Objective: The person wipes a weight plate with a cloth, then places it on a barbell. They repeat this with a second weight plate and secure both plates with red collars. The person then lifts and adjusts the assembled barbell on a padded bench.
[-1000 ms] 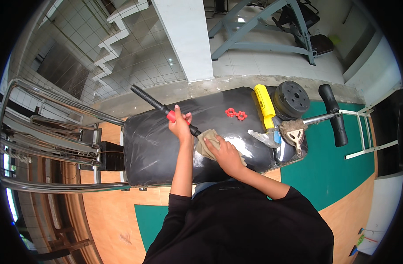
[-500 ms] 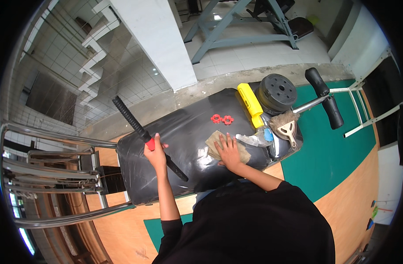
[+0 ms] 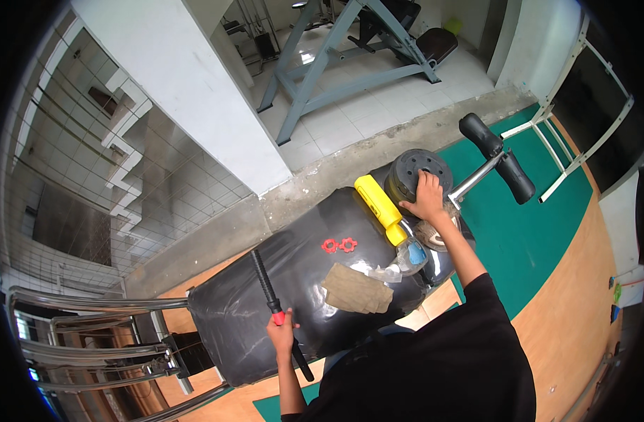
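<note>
Your hands are well apart. Your left hand (image 3: pixel 281 335) is closed round the red collar of the black bar (image 3: pixel 263 276), over the left half of the padded bench (image 3: pixel 230 323); a grip near mid-length probably keeps it balanced. Your right hand (image 3: pixel 429 200) rests spread on the black weight plates (image 3: pixel 405 170) at the bench's far right corner; whether it grips or only steadies them, you can't tell from here. They lie flat, likely so they won't roll. The folded cloth (image 3: pixel 357 288) lies unheld on the bench's middle, with two red star collars (image 3: pixel 330 245) beyond it, perhaps kept within reach. Toward the bench's right end sit the yellow case (image 3: pixel 378 207), clear bottle (image 3: pixel 410 258) and brush (image 3: pixel 430 236). Past that end stand black roller pads (image 3: pixel 515 178).
</note>
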`<state>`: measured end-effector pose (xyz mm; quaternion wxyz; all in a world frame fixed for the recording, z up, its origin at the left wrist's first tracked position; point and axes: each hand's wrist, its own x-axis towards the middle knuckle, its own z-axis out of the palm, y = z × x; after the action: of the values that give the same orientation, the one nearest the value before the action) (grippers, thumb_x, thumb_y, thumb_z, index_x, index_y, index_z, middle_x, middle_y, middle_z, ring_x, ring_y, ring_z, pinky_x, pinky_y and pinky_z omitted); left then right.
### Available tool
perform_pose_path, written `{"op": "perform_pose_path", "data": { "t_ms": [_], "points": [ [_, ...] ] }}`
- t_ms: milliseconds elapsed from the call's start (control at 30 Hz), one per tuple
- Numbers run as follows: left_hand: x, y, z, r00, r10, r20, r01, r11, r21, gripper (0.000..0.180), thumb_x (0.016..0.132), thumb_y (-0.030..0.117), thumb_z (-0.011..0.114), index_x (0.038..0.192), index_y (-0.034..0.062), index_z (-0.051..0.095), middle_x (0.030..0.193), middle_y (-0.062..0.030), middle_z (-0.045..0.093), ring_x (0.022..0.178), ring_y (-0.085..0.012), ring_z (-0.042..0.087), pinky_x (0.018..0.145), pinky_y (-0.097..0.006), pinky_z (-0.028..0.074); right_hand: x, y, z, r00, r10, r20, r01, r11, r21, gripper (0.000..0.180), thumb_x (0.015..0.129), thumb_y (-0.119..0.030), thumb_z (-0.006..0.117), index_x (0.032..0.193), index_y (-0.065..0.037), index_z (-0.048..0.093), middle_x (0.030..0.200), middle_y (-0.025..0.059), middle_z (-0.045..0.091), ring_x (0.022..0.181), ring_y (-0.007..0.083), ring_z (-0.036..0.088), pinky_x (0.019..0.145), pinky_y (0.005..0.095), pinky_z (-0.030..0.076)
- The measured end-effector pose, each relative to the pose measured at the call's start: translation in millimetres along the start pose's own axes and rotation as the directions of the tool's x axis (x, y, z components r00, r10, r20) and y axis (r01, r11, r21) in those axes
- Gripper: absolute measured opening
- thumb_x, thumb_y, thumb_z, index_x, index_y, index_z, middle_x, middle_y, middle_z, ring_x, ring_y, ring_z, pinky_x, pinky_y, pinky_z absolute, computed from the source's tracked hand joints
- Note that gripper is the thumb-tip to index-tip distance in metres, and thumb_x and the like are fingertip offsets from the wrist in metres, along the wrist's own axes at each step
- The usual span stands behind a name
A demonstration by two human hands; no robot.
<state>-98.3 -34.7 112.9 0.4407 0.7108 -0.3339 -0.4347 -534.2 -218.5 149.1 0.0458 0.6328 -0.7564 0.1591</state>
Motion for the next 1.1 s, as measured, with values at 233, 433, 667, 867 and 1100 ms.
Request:
{"op": "perform_pose_path", "data": {
  "t_ms": [233, 433, 667, 867, 1100],
  "points": [
    [-9, 4, -17, 0.996, -0.084, -0.029, 0.086, 0.992, 0.093, 0.025, 0.084, 0.021, 0.070, 0.075, 0.0020, 0.055, 0.057, -0.0006, 0.051, 0.047, -0.0114, 0.057, 0.046, -0.025, 0.044, 33, 9, 17, 0.937, 0.013, 0.349, 0.081, 0.964, -0.255, 0.118, 0.052, -0.055, 0.081, 0.137, 0.006, 0.027, 0.118, 0.0160, 0.049, 0.112, 0.0280, 0.045, 0.092, 0.0378, 0.035],
    [-11, -10, -35, 0.993, -0.109, -0.035, 0.112, 0.991, 0.077, 0.027, 0.084, 0.023, 0.069, 0.076, 0.0011, 0.056, 0.056, 0.0006, 0.049, 0.046, -0.0119, 0.058, 0.044, -0.026, 0.041, 27, -2, 3, 0.915, 0.080, 0.395, 0.039, 0.958, -0.285, 0.105, 0.053, -0.043, 0.081, 0.132, 0.004, 0.030, 0.116, 0.0180, 0.053, 0.112, 0.0321, 0.048, 0.093, 0.0404, 0.036],
    [-23, -16, -69, 0.990, -0.099, -0.096, 0.103, 0.994, 0.037, 0.031, 0.083, 0.028, 0.070, 0.073, 0.0024, 0.054, 0.054, -0.0006, 0.048, 0.042, -0.0113, 0.053, 0.042, -0.026, 0.040, 28, -30, -68, 0.929, 0.155, 0.337, -0.280, 0.888, 0.365, 0.071, 0.062, -0.027, 0.071, 0.121, 0.000, 0.041, 0.091, 0.0165, 0.065, 0.083, 0.0266, 0.063, 0.081, 0.0343, 0.047],
    [-23, 6, -104, 0.993, -0.079, 0.093, 0.079, 0.997, 0.009, 0.050, 0.096, 0.045, 0.042, 0.075, 0.0016, 0.055, 0.052, -0.0023, 0.048, 0.044, -0.0108, 0.050, 0.044, -0.027, 0.041, -26, -117, -128, 0.872, 0.150, 0.465, -0.486, 0.378, 0.788, 0.026, 0.071, -0.018, 0.061, 0.091, -0.003, 0.058, 0.081, 0.0049, 0.062, 0.074, 0.0152, 0.058, 0.072, 0.0289, 0.047],
    [-23, 48, -141, 0.925, 0.142, 0.352, -0.290, 0.864, 0.412, 0.051, 0.095, 0.045, 0.044, 0.076, 0.0010, 0.062, 0.060, -0.0160, 0.060, 0.057, -0.0326, 0.060, 0.058, -0.040, 0.047, -89, -241, -115, 0.786, -0.132, 0.604, -0.526, 0.371, 0.765, 0.023, 0.069, -0.017, 0.060, 0.085, -0.002, 0.059, 0.081, 0.0055, 0.060, 0.073, 0.0149, 0.056, 0.069, 0.0280, 0.045]
  ]
}}
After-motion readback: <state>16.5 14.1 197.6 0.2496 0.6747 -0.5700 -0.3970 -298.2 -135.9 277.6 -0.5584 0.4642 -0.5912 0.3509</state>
